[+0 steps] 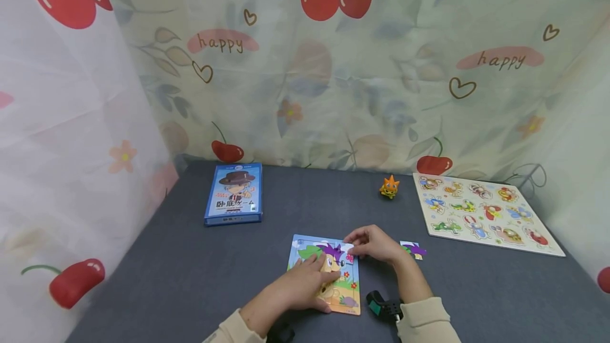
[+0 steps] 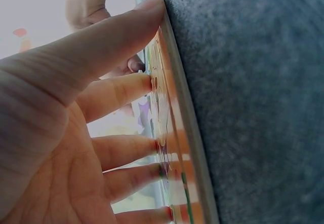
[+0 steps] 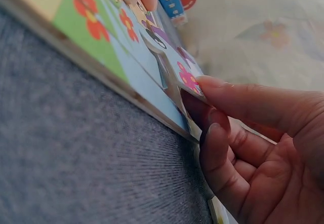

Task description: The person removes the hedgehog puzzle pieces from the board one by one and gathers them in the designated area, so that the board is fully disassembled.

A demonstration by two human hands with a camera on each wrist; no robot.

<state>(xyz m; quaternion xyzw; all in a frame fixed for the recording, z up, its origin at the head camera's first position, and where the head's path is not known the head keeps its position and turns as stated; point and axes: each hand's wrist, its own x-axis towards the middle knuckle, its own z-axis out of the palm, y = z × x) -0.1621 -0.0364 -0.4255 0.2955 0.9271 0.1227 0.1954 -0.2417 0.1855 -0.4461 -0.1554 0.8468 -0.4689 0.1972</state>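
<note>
A small picture puzzle board (image 1: 351,308) lies on the dark table, showing a purple-haired cartoon animal, grass and red flowers. Fingers spread, my left hand (image 1: 305,283) rests on its lower left part; in the left wrist view the fingertips touch the surface and the thumb lies at the board's edge. My right hand (image 1: 375,245) is at the upper right corner. Between thumb and fingers it pinches a puzzle piece (image 3: 183,73) with a pink flower, tilted up from the board. A loose puzzle piece (image 1: 412,249), purple and green, lies right of that hand.
A blue game box (image 1: 234,195) stands back left. Toward the back right are an orange spiky figurine (image 1: 389,187) and a white board with insect pictures (image 1: 486,213). A black device with a green patch (image 1: 381,306) lies near my right sleeve. Printed curtains hang behind the table.
</note>
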